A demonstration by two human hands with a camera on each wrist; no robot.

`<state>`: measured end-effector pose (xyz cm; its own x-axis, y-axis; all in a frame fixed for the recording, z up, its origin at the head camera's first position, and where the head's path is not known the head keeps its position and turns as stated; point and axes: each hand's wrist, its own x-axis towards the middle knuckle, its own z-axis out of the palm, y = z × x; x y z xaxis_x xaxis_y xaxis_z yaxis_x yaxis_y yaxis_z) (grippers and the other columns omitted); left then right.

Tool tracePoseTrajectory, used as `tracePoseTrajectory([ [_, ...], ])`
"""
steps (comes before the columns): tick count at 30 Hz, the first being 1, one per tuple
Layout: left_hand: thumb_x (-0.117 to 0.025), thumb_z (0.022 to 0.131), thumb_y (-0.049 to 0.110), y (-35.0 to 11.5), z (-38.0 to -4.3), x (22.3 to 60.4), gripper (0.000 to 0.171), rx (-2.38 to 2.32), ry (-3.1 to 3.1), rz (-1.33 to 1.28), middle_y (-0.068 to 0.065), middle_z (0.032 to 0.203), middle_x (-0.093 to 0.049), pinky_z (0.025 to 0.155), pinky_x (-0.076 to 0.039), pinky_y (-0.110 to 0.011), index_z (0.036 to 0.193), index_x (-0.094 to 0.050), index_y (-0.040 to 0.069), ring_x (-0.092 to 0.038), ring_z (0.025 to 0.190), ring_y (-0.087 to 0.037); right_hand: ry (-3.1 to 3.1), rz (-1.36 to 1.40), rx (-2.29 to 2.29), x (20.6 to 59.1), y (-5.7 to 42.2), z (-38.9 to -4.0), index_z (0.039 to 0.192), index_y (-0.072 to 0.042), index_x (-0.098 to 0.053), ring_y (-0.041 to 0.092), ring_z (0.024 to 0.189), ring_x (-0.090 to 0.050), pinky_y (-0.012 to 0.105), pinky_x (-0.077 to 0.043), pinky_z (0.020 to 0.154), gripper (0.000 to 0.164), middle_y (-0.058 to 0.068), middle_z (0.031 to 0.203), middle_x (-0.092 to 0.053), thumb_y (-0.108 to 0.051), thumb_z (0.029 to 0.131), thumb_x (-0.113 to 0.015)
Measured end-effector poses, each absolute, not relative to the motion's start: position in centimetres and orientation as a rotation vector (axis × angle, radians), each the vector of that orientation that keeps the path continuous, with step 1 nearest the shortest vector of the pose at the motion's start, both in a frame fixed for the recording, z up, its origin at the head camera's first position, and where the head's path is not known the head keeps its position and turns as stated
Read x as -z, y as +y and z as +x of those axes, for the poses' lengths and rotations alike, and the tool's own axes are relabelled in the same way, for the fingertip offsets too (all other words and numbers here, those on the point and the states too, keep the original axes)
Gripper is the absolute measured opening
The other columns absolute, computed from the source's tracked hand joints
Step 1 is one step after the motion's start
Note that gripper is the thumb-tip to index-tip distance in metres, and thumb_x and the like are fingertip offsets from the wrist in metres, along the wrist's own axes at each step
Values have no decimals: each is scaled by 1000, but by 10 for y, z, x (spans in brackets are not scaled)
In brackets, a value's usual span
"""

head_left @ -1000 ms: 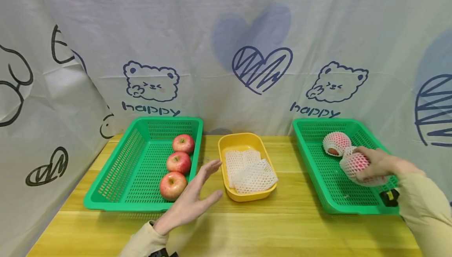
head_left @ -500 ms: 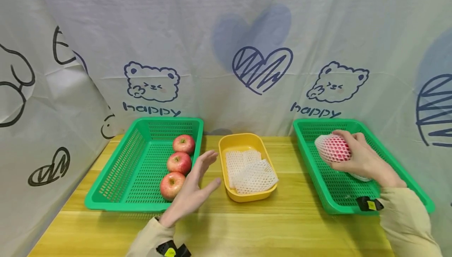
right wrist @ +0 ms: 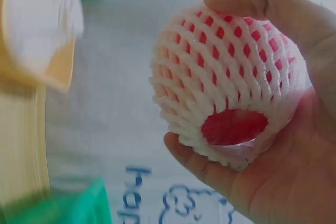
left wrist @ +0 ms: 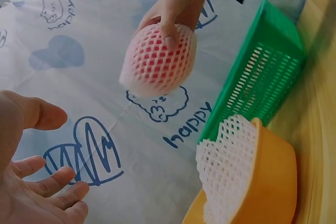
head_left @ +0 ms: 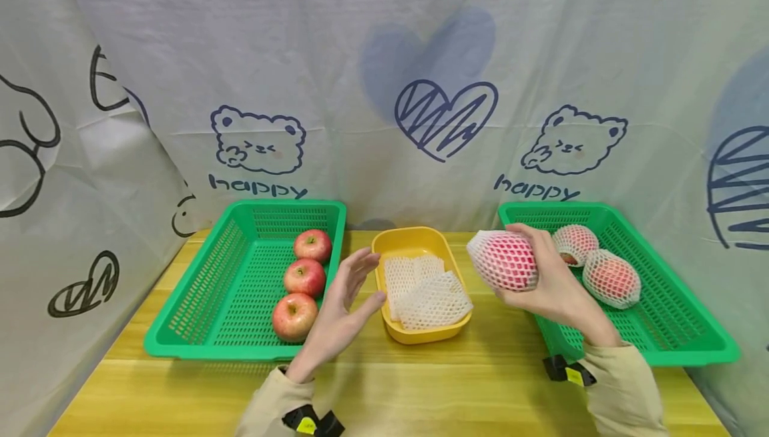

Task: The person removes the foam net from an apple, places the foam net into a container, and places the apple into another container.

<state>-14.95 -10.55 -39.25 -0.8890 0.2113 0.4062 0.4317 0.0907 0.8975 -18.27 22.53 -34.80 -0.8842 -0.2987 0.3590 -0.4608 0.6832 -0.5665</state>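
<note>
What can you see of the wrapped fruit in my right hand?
The wrapped fruit looks round and red, inside a white, foam-like mesh sleeve. One end opens on bare red skin; the other narrows to a pale tip. The right hand grips it in the air, to the right of the yellow container, with nothing else seen touching it.

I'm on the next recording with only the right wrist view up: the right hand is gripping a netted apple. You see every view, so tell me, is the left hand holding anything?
Observer: No, the left hand holds nothing; its thumb and fingers stand apart.
Operator: Any more netted ones out of my sight?
Observer: Yes, in the head view two more netted apples lie in the right green basket.
</note>
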Motion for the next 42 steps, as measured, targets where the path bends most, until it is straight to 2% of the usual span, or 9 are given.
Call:
tracePoseTrajectory([
  [4, -64, 96, 0, -101, -148, 390, 63, 1902, -2126, -699, -19, 149, -47, 123, -30, -37, 152, -34, 5, -42, 144, -35, -2573, 695, -1124, 355, 205, -177, 149, -7, -31, 23, 122, -50, 30, -48, 100, 96, 16, 140, -46, -11, 71, -87],
  [6, -64, 95, -1, -98, -146, 388, 60, 1885, -2101, -723, -20, 148, -49, 123, -31, -28, 149, -38, 2, -44, 144, -30, -2530, 744, -1189, 358, 197, -174, 150, -7, -30, 15, 123, -50, 19, -44, 100, 98, 14, 142, -49, -9, 70, -88],
  [8, -64, 95, -1, -95, -144, 386, 56, 1862, -2086, -741, -20, 146, -51, 122, -30, -21, 147, -42, -1, -45, 144, -23, -2482, 787, -1257, 362, 189, -172, 149, -7, -29, 7, 123, -49, 12, -41, 99, 99, 14, 141, -50, -7, 70, -88],
  [12, -63, 96, 1, -90, -141, 382, 50, 1822, -2069, -777, -23, 143, -54, 121, -29, -17, 143, -47, -1, -46, 142, -15, -2399, 834, -1393, 369, 177, -169, 148, -7, -29, -1, 122, -46, 10, -41, 101, 99, 15, 141, -49, -3, 69, -88],
  [17, -61, 98, 2, -86, -143, 384, 44, 1810, -2056, -792, -21, 141, -55, 122, -29, -19, 140, -51, 3, -47, 140, -16, -2335, 823, -1581, 376, 164, -166, 146, -7, -31, 2, 124, -48, 12, -42, 104, 97, 12, 141, -48, -2, 68, -89],
  [26, -62, 96, 0, -84, -147, 395, 34, 1794, -2020, -791, -20, 135, -57, 120, -34, -23, 130, -61, 3, -51, 133, -15, -2301, 852, -1714, 390, 151, -164, 148, -9, -36, 2, 126, -51, 19, -47, 105, 97, 13, 145, -49, -1, 67, -90],
  [33, -65, 96, 4, -84, -146, 401, 36, 1723, -2087, -763, -12, 136, -61, 115, -43, -30, 132, -64, 7, -54, 133, -16, -2249, 903, -1774, 397, 147, -165, 151, -11, -37, 4, 127, -52, 21, -49, 104, 98, 15, 149, -45, 3, 68, -89],
  [42, -64, 97, 7, -86, -144, 403, 41, 1895, -2110, -757, -14, 141, -61, 117, -38, -23, 138, -59, 6, -53, 137, -13, -2199, 933, -1784, 405, 143, -165, 151, -1, -38, 5, 128, -49, 23, -50, 103, 98, 18, 146, -37, 7, 66, -87],
])
